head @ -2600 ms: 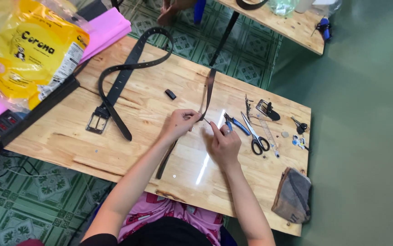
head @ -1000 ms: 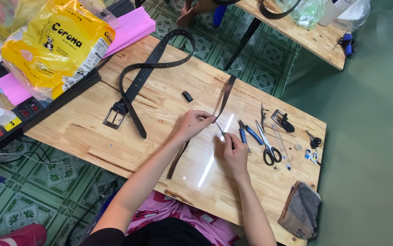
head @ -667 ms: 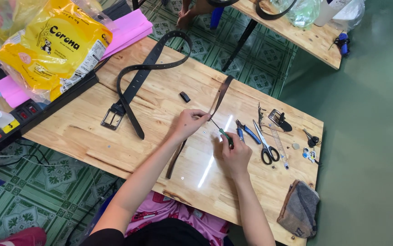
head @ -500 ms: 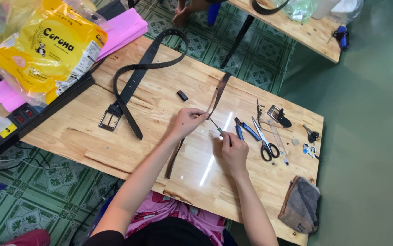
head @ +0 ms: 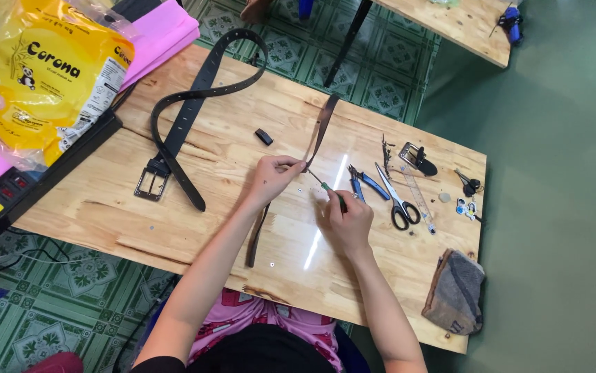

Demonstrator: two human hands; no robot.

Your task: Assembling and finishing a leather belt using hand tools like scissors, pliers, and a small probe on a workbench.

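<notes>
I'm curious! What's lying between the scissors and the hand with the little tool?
Head view: blue-handled pliers lie between the black-handled scissors and the right hand.

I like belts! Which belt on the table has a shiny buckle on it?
The wide black belt looped at the table's left has the metal buckle. The thin brown strap in the left hand shows none.

On the table (head: 194, 228), the strap (head: 315, 141) runs from the far edge toward the near side, through the middle. The left hand (head: 272, 178) sits on it; the right hand (head: 346, 220) lies just right, holding a screwdriver (head: 327, 190) whose tip points at the strap. Left of the strap lies a belt (head: 187, 124), its buckle (head: 150, 184) nearer the person. A loop (head: 264, 137) rests between belt and strap. Right of the hands lie pliers (head: 367, 185), then scissors (head: 397, 204), then a ruler (head: 419, 200). A cloth (head: 455, 291) sits at the near right corner.
</notes>
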